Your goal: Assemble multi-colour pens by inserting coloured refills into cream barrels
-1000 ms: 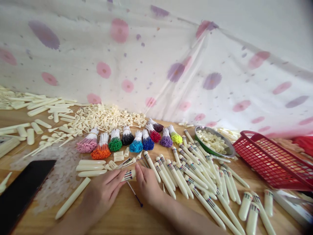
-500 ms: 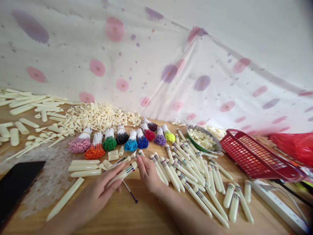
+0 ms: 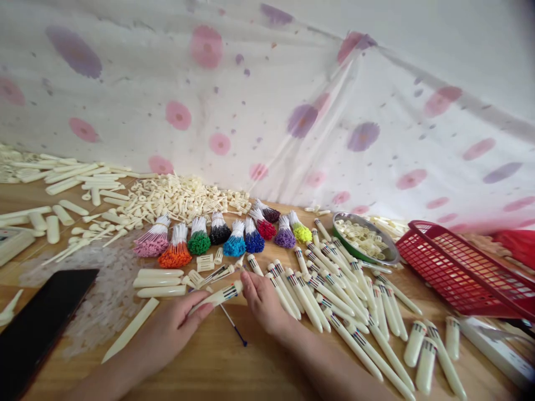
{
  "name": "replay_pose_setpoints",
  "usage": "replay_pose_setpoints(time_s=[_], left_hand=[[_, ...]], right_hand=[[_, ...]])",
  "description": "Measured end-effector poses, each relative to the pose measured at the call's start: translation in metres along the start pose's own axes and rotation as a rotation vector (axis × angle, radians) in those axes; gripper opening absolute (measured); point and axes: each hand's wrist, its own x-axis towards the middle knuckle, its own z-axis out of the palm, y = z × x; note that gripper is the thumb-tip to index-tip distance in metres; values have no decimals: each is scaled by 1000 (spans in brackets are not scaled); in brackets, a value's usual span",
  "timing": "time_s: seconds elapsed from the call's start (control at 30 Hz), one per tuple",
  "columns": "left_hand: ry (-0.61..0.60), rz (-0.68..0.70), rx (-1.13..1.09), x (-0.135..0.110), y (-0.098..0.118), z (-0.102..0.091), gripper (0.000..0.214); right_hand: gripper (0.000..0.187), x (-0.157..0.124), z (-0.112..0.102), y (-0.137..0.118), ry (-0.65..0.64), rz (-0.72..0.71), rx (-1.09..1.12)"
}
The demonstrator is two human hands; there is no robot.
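My left hand (image 3: 178, 328) is closed around a cream multicolour pen (image 3: 219, 296). The pen's slotted end, with coloured sliders, points right and slightly up. My right hand (image 3: 265, 303) is at that end, thumb and fingers pinched together; whatever lies between them is too small to make out. Beneath the pen a thin white refill with a dark blue end (image 3: 234, 326) lies on the table. Just beyond my hands are a partly assembled piece with refills (image 3: 217, 275) and slotted cream rings (image 3: 204, 263).
Bundled refills with coloured ends (image 3: 199, 239) stand in a row behind my hands. Many multicolour pens (image 3: 307, 301) lie to the right, near a bowl of cream parts (image 3: 361, 238), a red basket (image 3: 463, 273) and a power strip (image 3: 499, 348). A black phone (image 3: 50, 323) lies left.
The view has swung left, so the table's things sit further right. The pen in my left hand lies flatter than before. My right hand stays pinched by its slotted end.
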Motion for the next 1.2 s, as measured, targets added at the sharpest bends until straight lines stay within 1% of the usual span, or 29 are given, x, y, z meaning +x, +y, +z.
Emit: replay_pose_setpoints(time_s=[0.07, 0.17, 0.23, 0.3, 0.37, 0.43, 0.5, 0.53, 0.57, 0.63, 0.67, 0.7, 0.73, 0.77, 0.8, 0.9, 0.97, 1.03, 1.07, 1.1, 1.17, 1.2], left_hand=[[48, 129, 160, 0, 1, 1, 28], [235, 393, 373, 2, 0, 4, 31], [351, 536, 504, 3, 1, 5, 32], [427, 597, 612, 4, 4, 5, 33], [463, 609, 670, 5, 8, 5, 33], [464, 589, 663, 7, 11, 5, 33], [417, 511, 578, 8, 12, 5, 32], [373, 429, 516, 8, 13, 4, 34], [308, 319, 452, 8, 13, 3, 35], [146, 66, 325, 8, 13, -1, 40], [75, -33, 261, 8, 12, -3, 44], [24, -92, 203, 8, 11, -4, 46], [1, -109, 156, 8, 10, -5, 45], [6, -94, 127, 7, 9, -5, 41], [37, -58, 123, 7, 7, -5, 34], [163, 114, 244, 6, -1, 0, 20], [249, 248, 350, 6, -5, 4, 17], [299, 329, 412, 6, -6, 8, 18], [305, 331, 413, 6, -5, 9, 18], [296, 299, 388, 6, -4, 9, 16], [231, 162, 260, 6, 1, 9, 14], [192, 71, 161, 6, 3, 8, 17]], right_hand=[[43, -1, 1, 1, -6, 45, 12], [44, -1, 5, 3, -14, 95, 36], [44, 0, 7, 5, -15, 117, 56], [45, 1, 9, 8, -15, 130, 76], [46, 4, 10, 11, -6, 136, 91], [46, 7, 9, 13, 20, 136, 97], [45, 9, 5, 14, 59, 130, 92], [45, 10, 3, 14, 80, 123, 86], [45, 10, 1, 13, 99, 115, 77], [45, 11, -4, 12, 125, 95, 53], [45, 10, -5, 12, 132, 85, 41], [45, 10, -6, 12, 134, 78, 30], [45, 10, -7, 12, 131, 76, 21], [45, 10, -6, 14, 125, 79, 16], [46, 10, -5, 16, 117, 89, 13], [48, 11, 0, 24, 82, 138, 22], [50, 12, 2, 28, 59, 163, 33], [49, 13, 3, 29, 50, 171, 43], [49, 13, 2, 28, 52, 167, 45], [48, 13, 1, 26, 57, 158, 46], [45, 12, -3, 19, 72, 126, 38], [44, 12, -4, 16, 79, 105, 30]])
